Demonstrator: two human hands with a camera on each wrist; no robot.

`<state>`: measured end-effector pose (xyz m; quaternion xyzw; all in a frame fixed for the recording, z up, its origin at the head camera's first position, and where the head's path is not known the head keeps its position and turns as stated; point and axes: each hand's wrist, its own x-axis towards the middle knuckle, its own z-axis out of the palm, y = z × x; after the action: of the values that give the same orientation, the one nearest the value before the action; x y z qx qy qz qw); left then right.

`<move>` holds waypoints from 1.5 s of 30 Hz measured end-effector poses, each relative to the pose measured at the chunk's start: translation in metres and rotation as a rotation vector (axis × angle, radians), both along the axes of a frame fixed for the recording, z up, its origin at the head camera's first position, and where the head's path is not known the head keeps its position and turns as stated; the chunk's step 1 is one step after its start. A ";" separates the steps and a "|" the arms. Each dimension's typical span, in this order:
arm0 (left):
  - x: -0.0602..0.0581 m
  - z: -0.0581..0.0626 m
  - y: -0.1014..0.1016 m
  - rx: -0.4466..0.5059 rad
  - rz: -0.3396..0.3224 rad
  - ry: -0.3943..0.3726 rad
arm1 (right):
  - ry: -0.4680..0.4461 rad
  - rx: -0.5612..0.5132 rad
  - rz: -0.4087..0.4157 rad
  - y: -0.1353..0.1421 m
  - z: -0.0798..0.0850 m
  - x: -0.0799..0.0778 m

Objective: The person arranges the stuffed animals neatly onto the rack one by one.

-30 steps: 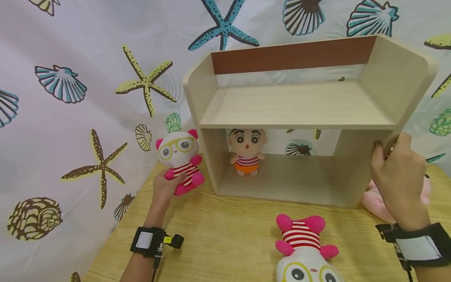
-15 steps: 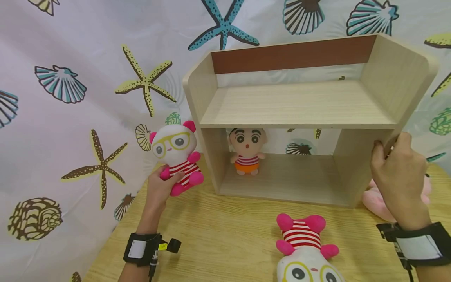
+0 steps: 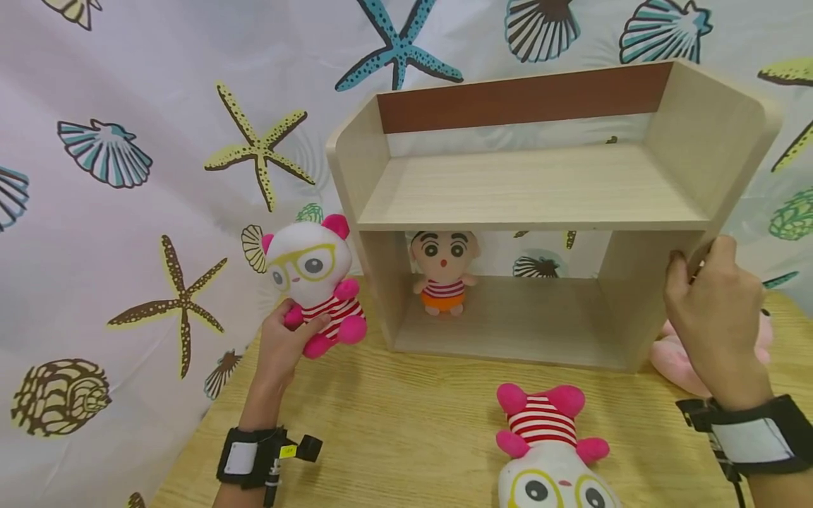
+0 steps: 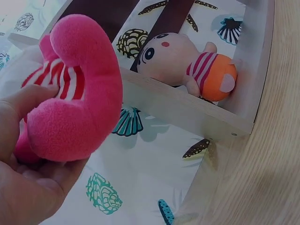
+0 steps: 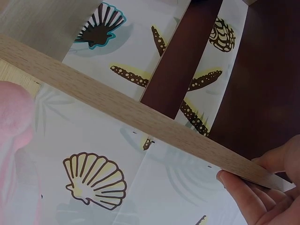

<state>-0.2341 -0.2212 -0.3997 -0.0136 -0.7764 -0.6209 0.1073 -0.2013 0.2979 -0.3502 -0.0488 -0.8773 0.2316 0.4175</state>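
My left hand (image 3: 282, 343) grips a plush panda (image 3: 311, 264) with pink ears, yellow glasses and a red-striped body, just left of the wooden shelf (image 3: 533, 187). The thumb lies across its striped belly; in the left wrist view the pink feet of the panda (image 4: 101, 89) face the camera. My right hand (image 3: 718, 321) pinches the front edge of the shelf's right side panel (image 5: 187, 133), thumb inside and fingers outside. A boy doll (image 3: 443, 271) in a striped shirt and orange shorts sits at the left of the lower compartment.
A second plush panda (image 3: 545, 423) lies on its back on the wooden table (image 3: 394, 437), head toward me. A pink plush toy (image 3: 679, 360) is partly hidden behind my right hand. A shell-and-starfish patterned cloth (image 3: 159, 63) hangs behind the shelf.
My left hand has moved left and a little toward me with the panda, whose head is now higher and turned more to the left. The right hand keeps its grip on the panel.
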 end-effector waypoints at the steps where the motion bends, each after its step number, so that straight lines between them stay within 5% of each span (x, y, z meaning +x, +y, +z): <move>1: 0.000 0.000 0.000 0.007 -0.015 0.012 | -0.002 0.000 0.001 0.000 0.000 0.000; 13: 0.008 0.000 0.009 -0.001 -0.151 0.064 | -0.002 -0.016 0.030 0.001 0.001 0.001; 30: 0.003 -0.001 0.051 0.003 -0.402 0.129 | 0.006 -0.018 0.026 0.001 0.000 0.001; 45: -0.009 -0.006 0.094 -0.071 -0.484 0.151 | -0.013 -0.031 0.011 -0.002 0.000 0.003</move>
<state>-0.2429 -0.1271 -0.4061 -0.2491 -0.7616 -0.5982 0.0126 -0.1982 0.2958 -0.3498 -0.0522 -0.8766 0.2471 0.4096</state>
